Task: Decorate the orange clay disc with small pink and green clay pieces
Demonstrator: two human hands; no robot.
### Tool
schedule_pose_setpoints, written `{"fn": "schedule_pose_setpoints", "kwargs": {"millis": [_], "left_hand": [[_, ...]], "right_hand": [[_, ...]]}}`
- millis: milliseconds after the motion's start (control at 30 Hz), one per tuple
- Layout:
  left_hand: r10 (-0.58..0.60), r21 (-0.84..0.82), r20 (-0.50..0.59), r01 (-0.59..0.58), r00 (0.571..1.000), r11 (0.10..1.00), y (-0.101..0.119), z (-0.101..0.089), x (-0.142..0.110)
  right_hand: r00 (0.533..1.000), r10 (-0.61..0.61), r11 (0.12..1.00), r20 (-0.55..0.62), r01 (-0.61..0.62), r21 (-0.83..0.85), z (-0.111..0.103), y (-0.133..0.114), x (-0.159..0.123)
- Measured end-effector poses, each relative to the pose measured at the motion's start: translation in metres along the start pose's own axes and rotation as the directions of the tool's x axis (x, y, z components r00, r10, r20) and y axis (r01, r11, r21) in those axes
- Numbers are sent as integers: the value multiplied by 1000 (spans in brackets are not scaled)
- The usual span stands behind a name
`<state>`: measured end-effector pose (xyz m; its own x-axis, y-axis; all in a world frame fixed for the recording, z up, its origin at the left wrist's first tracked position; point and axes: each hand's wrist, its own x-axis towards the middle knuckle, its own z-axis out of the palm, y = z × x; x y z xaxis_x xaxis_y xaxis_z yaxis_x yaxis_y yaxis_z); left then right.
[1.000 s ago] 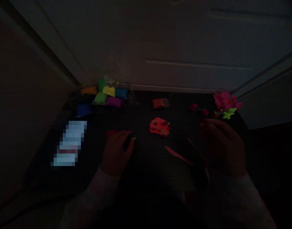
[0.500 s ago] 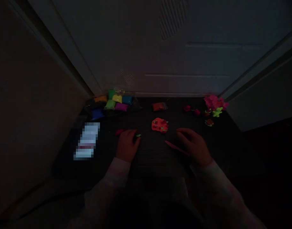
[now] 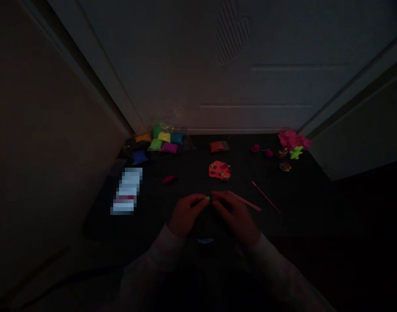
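Note:
Between the thumb and fingers of my left hand (image 3: 187, 214) is a small light-green piece of clay (image 3: 208, 198). Close against it, the fingertips of my right hand (image 3: 235, 216) are pressed together; whether they also grip a bit of something is too dark to see. Just beyond my hands lies a flat orange clay piece (image 3: 219, 170) dotted with dark red balls and green bits. A pink flat modelling tool (image 3: 250, 204) lies beside my right hand, and a thin pink stick tool (image 3: 266, 197) lies farther right. To the left rests a dark red lump of clay (image 3: 169, 179).
Bags of coloured clay (image 3: 169, 148) are heaped at the back left. An orange clay packet (image 3: 219, 146) lies at the back middle. Pink flowers (image 3: 292, 140), a yellow-green bear figure (image 3: 295, 152) and small red balls (image 3: 255, 148) stand back right. A blurred bright phone-like screen (image 3: 127, 190) lies left.
My left hand has moved right and nearer with the green clay. My right hand has come left to meet it, leaving the thin stick in sight. The view has shifted slightly.

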<state>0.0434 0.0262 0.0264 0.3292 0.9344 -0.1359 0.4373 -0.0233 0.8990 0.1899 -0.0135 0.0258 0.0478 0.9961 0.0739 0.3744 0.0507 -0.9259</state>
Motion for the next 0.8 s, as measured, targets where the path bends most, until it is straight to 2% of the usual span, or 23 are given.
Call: {"fn": "schedule_pose_setpoints", "kwargs": {"millis": [167,433,600,800], "left_hand": [[-73,-158,20,75,997,985,0,4,-12],[-123,-292,73,139,990,946,-9,5,-22],[-122,-301,79,141,989,943,-8,5,-22],[-132,-247,45,139,990,959,-12,5,-16]], "right_hand": [[999,-18,998,47,15,63,7,-2,-5],[996,86,993,17,-87,82,14,4,-11],[993,119,987,12,-120,105,19,8,-14],[994,100,990,50,-104,99,21,16,-10]]}}
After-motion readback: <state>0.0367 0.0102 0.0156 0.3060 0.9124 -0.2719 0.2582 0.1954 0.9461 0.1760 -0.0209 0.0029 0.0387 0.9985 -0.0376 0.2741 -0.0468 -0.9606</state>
